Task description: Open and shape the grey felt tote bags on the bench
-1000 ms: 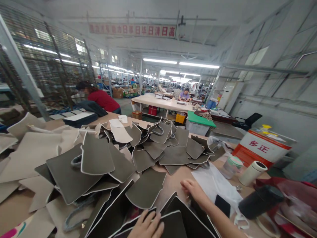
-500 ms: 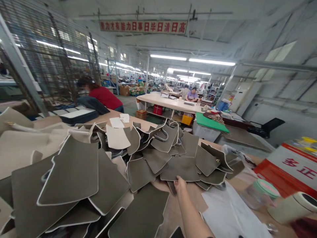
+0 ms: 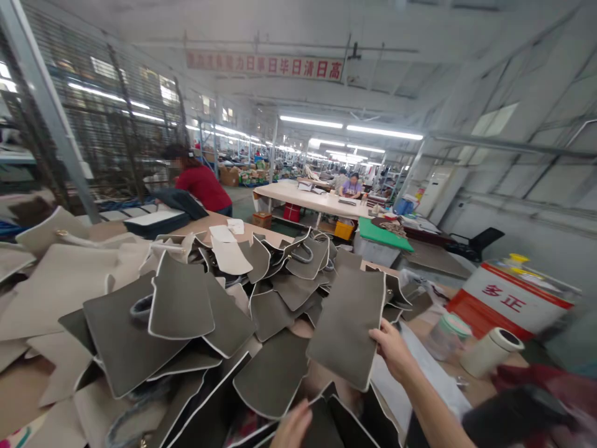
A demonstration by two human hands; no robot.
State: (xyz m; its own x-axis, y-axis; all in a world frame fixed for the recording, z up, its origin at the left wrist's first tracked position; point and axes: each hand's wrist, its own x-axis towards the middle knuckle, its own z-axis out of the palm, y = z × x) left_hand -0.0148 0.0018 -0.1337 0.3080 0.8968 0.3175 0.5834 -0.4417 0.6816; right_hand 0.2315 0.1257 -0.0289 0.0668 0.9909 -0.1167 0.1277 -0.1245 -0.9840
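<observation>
My right hand (image 3: 393, 352) grips the lower right edge of a dark grey leather panel (image 3: 347, 323) and holds it lifted above the worktable (image 3: 28, 389). Under it lies a big heap of similar grey panels with white edges (image 3: 181, 305), some with handles. My left hand (image 3: 291, 428) is at the bottom edge, only partly in view, its fingers lying flat on a dark panel (image 3: 326, 429). Beige panels (image 3: 51, 286) are piled at the left.
A red and white tin (image 3: 508, 302), a tape roll (image 3: 489, 351) and a clear jar with a green lid (image 3: 443, 333) stand at the right. A person in red (image 3: 198, 186) bends at the table's far end; another sits further back at a long table (image 3: 317, 199).
My right hand reached into the heap, took one grey panel and has pulled it up and back towards me. My left hand dropped out of view and has come back at the bottom edge.
</observation>
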